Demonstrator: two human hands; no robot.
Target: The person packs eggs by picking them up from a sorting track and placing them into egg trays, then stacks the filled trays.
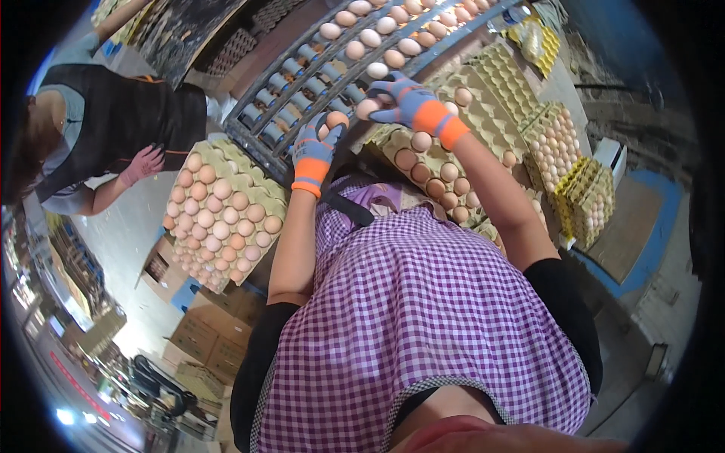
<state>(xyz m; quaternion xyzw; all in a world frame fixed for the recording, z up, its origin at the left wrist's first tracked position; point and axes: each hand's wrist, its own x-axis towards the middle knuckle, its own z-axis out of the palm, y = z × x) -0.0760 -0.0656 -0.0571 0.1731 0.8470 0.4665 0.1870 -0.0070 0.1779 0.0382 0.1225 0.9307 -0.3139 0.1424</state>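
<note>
My left hand [317,144], in a grey glove with an orange cuff, is curled around brown eggs [337,119] near the lower end of a roller conveyor [283,105]. Close by on the right, my right hand [402,102] wears a matching glove and grips pale eggs [368,109] between thumb and fingers. Rows of white and brown eggs [370,38] rest on the rollers above my hands. Under my right forearm lies a pulp egg tray [391,141] partly filled with eggs. Another tray stack of brown eggs [221,215] stands left of my left arm.
A co-worker [124,119] in a dark apron and pink glove stands at the left. More pulp trays [504,79] and stacked full egg trays [552,147] are at the right. Cardboard boxes [209,334] sit on the floor lower left.
</note>
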